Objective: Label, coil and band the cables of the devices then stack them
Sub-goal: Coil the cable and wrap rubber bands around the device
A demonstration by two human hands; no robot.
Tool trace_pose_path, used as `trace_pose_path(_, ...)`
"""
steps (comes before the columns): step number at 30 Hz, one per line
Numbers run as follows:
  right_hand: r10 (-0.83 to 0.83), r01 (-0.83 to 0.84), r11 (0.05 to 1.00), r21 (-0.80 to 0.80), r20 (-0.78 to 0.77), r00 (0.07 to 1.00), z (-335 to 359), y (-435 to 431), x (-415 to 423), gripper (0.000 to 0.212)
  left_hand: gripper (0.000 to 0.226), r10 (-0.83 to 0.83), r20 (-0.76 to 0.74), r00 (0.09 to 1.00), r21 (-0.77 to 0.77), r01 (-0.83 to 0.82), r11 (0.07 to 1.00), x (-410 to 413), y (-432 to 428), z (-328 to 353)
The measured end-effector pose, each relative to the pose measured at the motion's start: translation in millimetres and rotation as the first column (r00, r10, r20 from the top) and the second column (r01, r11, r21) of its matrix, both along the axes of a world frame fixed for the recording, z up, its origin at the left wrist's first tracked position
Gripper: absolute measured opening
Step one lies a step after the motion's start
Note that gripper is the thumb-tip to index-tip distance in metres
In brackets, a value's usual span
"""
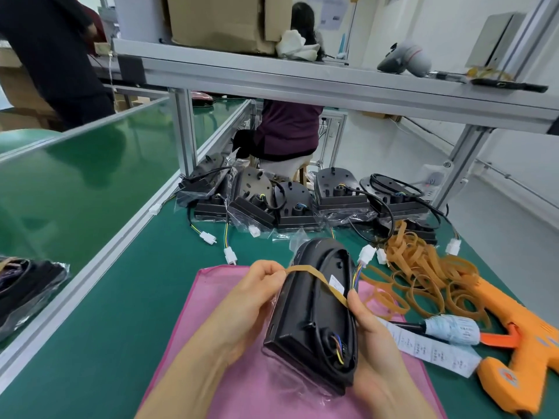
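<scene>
Your left hand [254,294] and right hand [372,328] pinch a band [314,274] stretched across the device [311,316]; loose bands [423,261] and an orange gun [514,313] crowd your right.

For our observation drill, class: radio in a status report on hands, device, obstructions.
Left hand pinches one end of rubber band, right hand the other. Band stretched across black device over pink mat. Nothing in the way; spare bands lie right.

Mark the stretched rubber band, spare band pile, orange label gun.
stretched rubber band [321,277], head view, middle of taut span
spare band pile [423,264], head view, centre of heap
orange label gun [523,370], head view, main body
</scene>
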State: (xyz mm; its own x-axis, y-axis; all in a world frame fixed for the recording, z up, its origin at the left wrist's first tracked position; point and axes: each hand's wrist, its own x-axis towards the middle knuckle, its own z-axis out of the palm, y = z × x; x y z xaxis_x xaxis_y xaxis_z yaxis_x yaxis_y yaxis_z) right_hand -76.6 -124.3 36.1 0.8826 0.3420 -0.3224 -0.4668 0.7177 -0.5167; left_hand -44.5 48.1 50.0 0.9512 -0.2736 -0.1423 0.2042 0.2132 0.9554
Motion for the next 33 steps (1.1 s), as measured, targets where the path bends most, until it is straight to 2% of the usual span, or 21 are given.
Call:
trace_pose_path(1,-0.020,0.020,1.000,0.007,-0.019,1.000,-1,2,0,0.053,0.015,0.021,-0.001,1.000,0.002,-0.021,1.000,1,0,-1)
trace_pose_path(3,-0.087,0.088,0.996,0.010,-0.049,0.995,-2,7,2,0.053,0.037,0.037,-0.043,0.998,-0.059,-0.040,0.997,3,0,-2)
trace_pose_path(5,-0.182,0.185,0.982,0.044,-0.065,0.981,-1,13,5,0.052,0.060,-0.042,-0.175,0.984,-0.254,-0.004,0.967,0,0,-7)
trace_pose_path(7,-0.314,0.317,0.947,0.048,-0.067,0.947,3,18,8,0.043,0.079,-0.124,-0.258,0.958,-0.439,-0.002,0.899,-3,4,-12)
trace_pose_path(8,-0.369,0.372,0.927,0.050,-0.065,0.927,4,20,9,0.038,0.082,-0.112,-0.276,0.955,-0.465,-0.031,0.885,0,3,-15)
trace_pose_path(9,-0.410,0.414,0.909,0.047,-0.073,0.909,4,23,10,0.035,0.080,-0.067,-0.293,0.954,-0.435,-0.071,0.898,-1,0,-17)
trace_pose_path(12,-0.435,0.441,0.896,0.052,-0.103,0.895,0,33,8,0.043,0.050,0.107,-0.232,0.967,-0.124,-0.139,0.982,0,-13,-21)
trace_pose_path(13,-0.424,0.430,0.901,0.055,-0.100,0.900,-2,37,6,0.047,0.048,0.132,-0.185,0.974,-0.042,-0.142,0.989,-2,-15,-20)
trace_pose_path(17,-0.472,0.475,0.880,0.020,-0.088,0.877,-8,45,-3,0.060,0.070,0.106,-0.145,0.984,0.006,-0.106,0.994,-1,-7,-10)
trace_pose_path(19,-0.486,0.488,0.873,0.002,-0.082,0.870,-10,45,-8,0.060,0.071,0.099,-0.136,0.986,0.044,-0.094,0.995,10,-2,-1)
trace_pose_path(24,-0.362,0.353,0.930,-0.106,-0.079,0.929,-18,45,-25,0.043,0.036,-0.012,-0.135,0.991,0.116,0.028,0.993,55,23,15)
trace_pose_path(28,-0.311,0.310,0.950,-0.032,-0.130,0.941,-18,19,-17,0.026,0.030,-0.175,-0.135,0.975,0.124,0.191,0.974,86,48,27)
trace_pose_path(30,-0.255,0.248,0.966,-0.075,-0.107,0.961,-12,-2,-3,0.047,0.030,-0.315,-0.151,0.937,0.168,0.338,0.926,94,49,33)
trace_pose_path(33,-0.065,0.059,0.958,-0.281,-0.012,0.998,-3,-31,18,0.079,0.070,-0.493,-0.124,0.861,0.343,0.504,0.793,100,36,38)
